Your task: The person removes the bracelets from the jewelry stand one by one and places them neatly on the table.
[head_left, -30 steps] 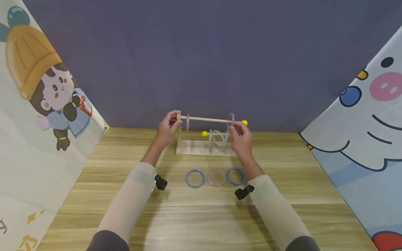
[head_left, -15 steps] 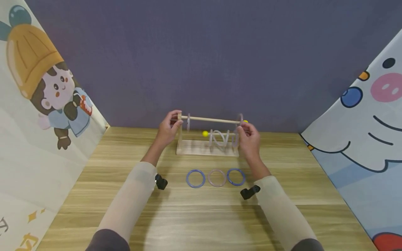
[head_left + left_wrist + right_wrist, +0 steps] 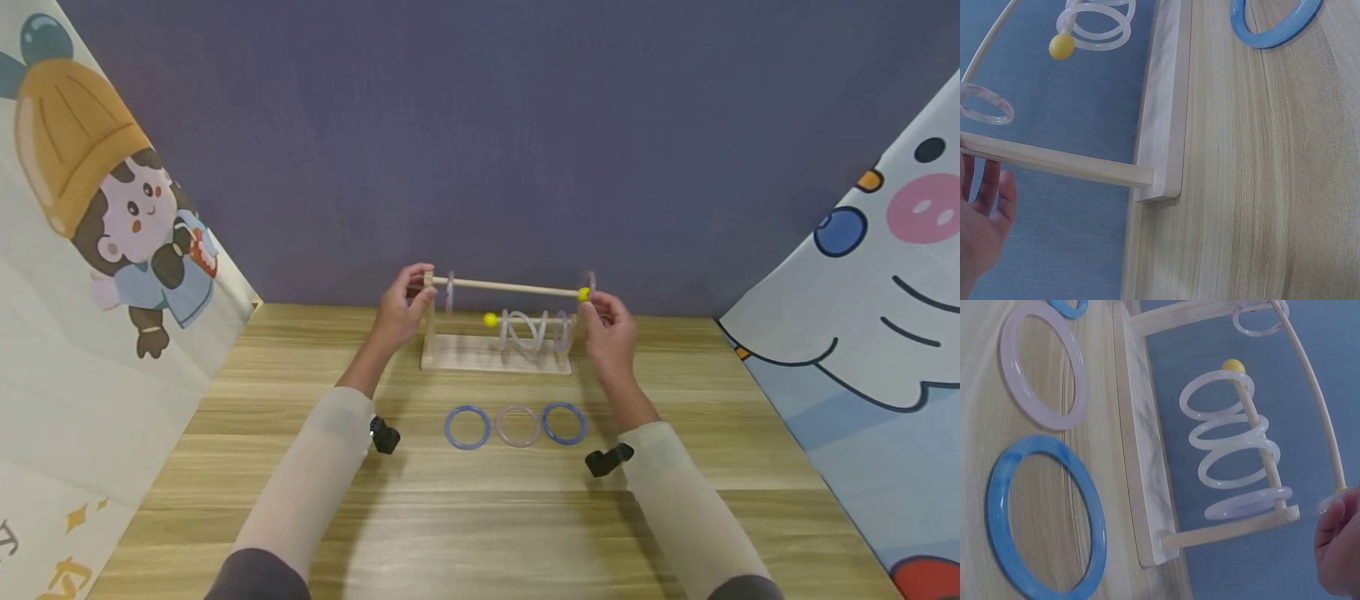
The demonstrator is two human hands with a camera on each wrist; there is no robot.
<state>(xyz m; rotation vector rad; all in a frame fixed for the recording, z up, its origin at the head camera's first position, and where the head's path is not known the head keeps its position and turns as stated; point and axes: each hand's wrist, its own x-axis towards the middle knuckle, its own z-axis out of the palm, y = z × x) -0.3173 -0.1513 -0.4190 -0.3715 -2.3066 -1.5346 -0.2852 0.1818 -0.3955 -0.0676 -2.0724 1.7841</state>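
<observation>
At left end of rack (image 3: 480, 353), left hand (image 3: 400, 312) is gripping post (image 3: 430, 323); by rack's upper knob (image 3: 583, 294), right hand (image 3: 611, 332) is pinching pale ring (image 3: 592, 280).

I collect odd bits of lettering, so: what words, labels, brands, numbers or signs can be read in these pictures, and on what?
"y": possibly this letter, a grey mark cut off by the picture's edge, on the left-hand white cartoon-printed wall panel.
Gold strokes lower down there: perhaps lettering, too partial to read.
No readable text on the pale wooden stand, glossy blue round rings or small black wrist cameras.
</observation>
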